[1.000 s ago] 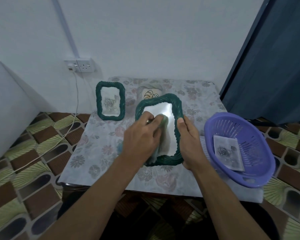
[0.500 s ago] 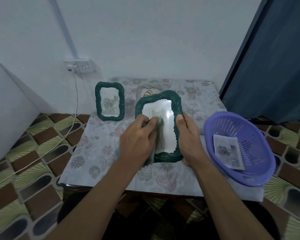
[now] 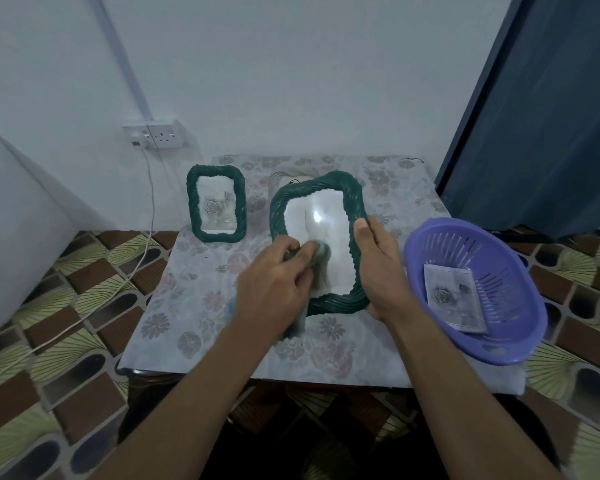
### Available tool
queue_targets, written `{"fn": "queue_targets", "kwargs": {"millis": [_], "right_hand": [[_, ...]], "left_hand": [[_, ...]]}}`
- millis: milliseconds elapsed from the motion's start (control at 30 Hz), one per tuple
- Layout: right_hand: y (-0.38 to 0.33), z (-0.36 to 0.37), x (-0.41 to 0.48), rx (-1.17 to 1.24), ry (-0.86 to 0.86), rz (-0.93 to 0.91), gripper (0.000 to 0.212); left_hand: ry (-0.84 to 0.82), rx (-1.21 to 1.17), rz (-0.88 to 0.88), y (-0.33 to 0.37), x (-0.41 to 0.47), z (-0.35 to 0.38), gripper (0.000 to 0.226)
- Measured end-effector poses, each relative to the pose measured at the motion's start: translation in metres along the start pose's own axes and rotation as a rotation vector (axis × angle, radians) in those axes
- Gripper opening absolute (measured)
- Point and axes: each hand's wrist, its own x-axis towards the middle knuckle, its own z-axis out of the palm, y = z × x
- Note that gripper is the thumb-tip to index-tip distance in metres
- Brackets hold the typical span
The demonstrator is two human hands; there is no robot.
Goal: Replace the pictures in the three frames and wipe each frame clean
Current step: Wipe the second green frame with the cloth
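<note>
Nearest you, your left hand [image 3: 274, 282] is curled round a pale cloth [image 3: 318, 251] and presses it onto the lower left of the glass [image 3: 321, 216]. Your right hand [image 3: 378, 271] grasps the right side of the green frame [image 3: 317, 181], thumb on the front rim and fingers behind. The frame stands tilted back, its bottom edge on or just above the table [image 3: 187, 306]; you cannot tell which from here.

The woven rim looks stiff and ridged, so it should give a sure hold. The glass is probably the fragile, slippery part, and the glare on it suggests that it smears easily. Hold by the rim only and press lightly with the cloth, supporting the frame from behind. It is likely light, so a hard rub could push it over.

To the right, a purple basket [image 3: 499, 244] overhangs the table edge with a loose picture [image 3: 452, 296] lying in it. Farther back on the left stands a second frame [image 3: 193, 202] showing a rose print. Something pale sits behind the held frame, mostly hidden. A wall socket [image 3: 163, 135] is beyond.
</note>
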Motion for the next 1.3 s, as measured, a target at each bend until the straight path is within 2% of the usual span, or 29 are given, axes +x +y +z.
{"fn": "queue_targets", "kwargs": {"millis": [100,233,367,533,633,700,767,900,1067,1200,1300], "right_hand": [[0.000,0.005,-0.002,0.010,-0.026,-0.016,0.031],[-0.001,0.011,-0.005,0.022,-0.074,-0.007,0.029],[-0.004,0.011,-0.005,0.048,-0.015,-0.033,0.039],[-0.012,0.005,-0.001,0.060,-0.010,-0.054,0.029],[-0.010,-0.001,0.003,0.088,0.047,-0.046,0.030],[-0.009,-0.002,0.003,0.111,0.068,-0.027,0.030],[-0.009,-0.002,0.001,0.135,0.065,-0.002,0.030],[-0.013,0.000,0.000,0.147,0.068,0.018,0.030],[-0.015,0.001,-0.003,0.096,0.055,-0.006,0.030],[-0.014,0.006,-0.005,0.060,0.062,-0.047,0.037],[-0.009,0.003,-0.005,0.059,0.079,-0.030,0.031]], "left_hand": [[0.029,0.033,-0.028,-0.005,0.014,-0.004,0.031],[0.076,0.101,-0.163,-0.017,0.041,-0.011,0.032],[0.056,0.051,-0.187,-0.013,0.039,-0.008,0.042],[-0.047,-0.081,-0.044,0.012,0.001,0.001,0.047],[-0.055,-0.034,0.103,0.026,-0.019,0.003,0.042],[-0.031,0.051,0.133,0.024,-0.021,0.001,0.037],[0.006,0.118,0.103,0.018,-0.017,-0.001,0.034],[0.061,0.093,-0.006,0.006,0.001,-0.007,0.036],[0.037,0.056,-0.140,-0.007,0.023,-0.015,0.039],[0.019,-0.006,-0.171,0.002,0.020,-0.016,0.043],[-0.003,-0.046,-0.175,0.008,0.010,-0.012,0.044]]}}
